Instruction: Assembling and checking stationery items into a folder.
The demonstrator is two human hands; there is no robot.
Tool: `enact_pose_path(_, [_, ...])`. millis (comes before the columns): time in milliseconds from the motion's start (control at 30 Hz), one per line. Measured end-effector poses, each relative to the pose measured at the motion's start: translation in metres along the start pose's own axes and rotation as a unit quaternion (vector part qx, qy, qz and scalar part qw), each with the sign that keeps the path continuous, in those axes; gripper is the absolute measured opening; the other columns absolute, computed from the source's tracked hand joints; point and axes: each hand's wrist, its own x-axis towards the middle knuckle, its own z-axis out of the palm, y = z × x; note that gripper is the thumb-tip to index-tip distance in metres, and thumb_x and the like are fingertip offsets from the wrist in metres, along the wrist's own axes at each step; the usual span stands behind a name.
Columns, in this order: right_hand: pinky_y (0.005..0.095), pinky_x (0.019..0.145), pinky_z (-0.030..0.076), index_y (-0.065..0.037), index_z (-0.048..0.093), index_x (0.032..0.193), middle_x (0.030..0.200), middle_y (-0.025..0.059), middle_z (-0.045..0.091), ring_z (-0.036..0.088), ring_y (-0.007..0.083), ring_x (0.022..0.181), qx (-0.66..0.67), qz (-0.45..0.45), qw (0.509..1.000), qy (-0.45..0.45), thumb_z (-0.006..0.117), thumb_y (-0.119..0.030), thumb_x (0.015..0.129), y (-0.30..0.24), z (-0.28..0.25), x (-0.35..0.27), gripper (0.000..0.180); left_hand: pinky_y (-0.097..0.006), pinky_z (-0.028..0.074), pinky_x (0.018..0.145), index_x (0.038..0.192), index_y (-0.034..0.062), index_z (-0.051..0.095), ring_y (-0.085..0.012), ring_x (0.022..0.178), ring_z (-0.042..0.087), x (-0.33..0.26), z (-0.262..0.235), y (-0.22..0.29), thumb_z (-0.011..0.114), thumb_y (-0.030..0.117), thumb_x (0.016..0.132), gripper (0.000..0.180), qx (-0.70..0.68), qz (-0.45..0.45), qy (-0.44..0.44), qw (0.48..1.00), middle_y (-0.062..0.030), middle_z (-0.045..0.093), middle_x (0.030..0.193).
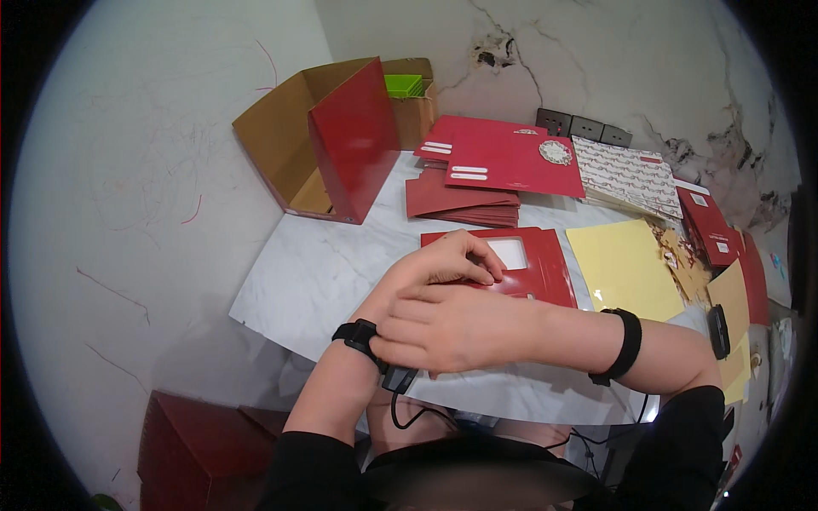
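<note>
We have our left hand [456, 258] over the red card sheets [552, 268], which lie around the middle of the marbled tabletop [298, 264], a white panel [511, 253] showing just beyond the fingertips. That hand's fingers are curled in a narrow grip, but we cannot tell whether they pinch anything. Our right hand [464, 328] crosses in front of the left wrist, its fingers at the black wristband [360, 336]; we cannot tell whether its grip closes on the band. A dark device [398, 379] with a cable hangs beside that band.

Toward the tabletop's far left edge, we see an open box [354, 140], brown inside and red outside. Near the far edge lie red folders [511, 163], overlapping a stack of maroon pieces [460, 204], with a patterned stack [626, 179] to their right. Yellow sheets [622, 264] lie right of the red card sheets, toward the right edge.
</note>
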Motion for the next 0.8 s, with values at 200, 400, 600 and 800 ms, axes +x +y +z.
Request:
enact_pose_path(200, [0.0344, 0.087, 0.050, -0.007, 0.054, 0.118, 0.104, 0.0055, 0.056, 0.058, 0.0204, 0.098, -0.073, -0.073, 0.992, 0.066, 0.064, -0.024, 0.080, -0.033, 0.024, 0.008, 0.042, -0.030, 0.049, 0.095, 0.093, 0.0009, 0.076, -0.0184, 0.104, 0.065, 0.001, 0.002, 0.008, 0.077, -0.001, 0.077, 0.016, 0.029, -0.023, 0.008, 0.999, -0.0120, 0.072, 0.108])
enact_pose_path(400, [0.0310, 0.072, 0.053, -0.006, 0.061, 0.099, 0.098, 0.0046, 0.054, 0.056, 0.0219, 0.087, -0.099, -0.027, 0.992, 0.077, 0.064, -0.021, 0.078, -0.039, 0.023, 0.010, 0.025, -0.031, 0.050, 0.093, 0.092, 0.0019, 0.077, -0.0181, 0.100, 0.066, 0.002, 0.004, 0.009, 0.078, 0.000, 0.075, 0.018, 0.042, -0.006, 0.018, 0.999, -0.0115, 0.074, 0.105])
enact_pose_path(600, [0.0327, 0.067, 0.055, -0.002, 0.062, 0.095, 0.094, 0.0082, 0.055, 0.057, 0.0234, 0.087, -0.046, 0.032, 0.997, 0.052, 0.064, -0.016, 0.075, -0.030, 0.024, 0.010, 0.024, -0.031, 0.050, 0.092, 0.091, 0.0022, 0.078, -0.0184, 0.099, 0.066, 0.001, 0.005, 0.009, 0.078, 0.000, 0.074, 0.017, 0.052, 0.000, 0.032, 0.998, -0.0113, 0.074, 0.105])
enact_pose_path(800, [0.0352, 0.066, 0.056, -0.001, 0.061, 0.095, 0.091, 0.0063, 0.057, 0.057, 0.0235, 0.084, -0.064, 0.001, 0.997, 0.047, 0.064, -0.015, 0.075, -0.018, 0.019, 0.007, 0.024, -0.031, 0.051, 0.091, 0.091, 0.0009, 0.077, -0.0184, 0.100, 0.066, -0.003, 0.006, 0.011, 0.078, -0.001, 0.074, 0.017, 0.045, -0.006, 0.040, 0.998, -0.0126, 0.073, 0.106])
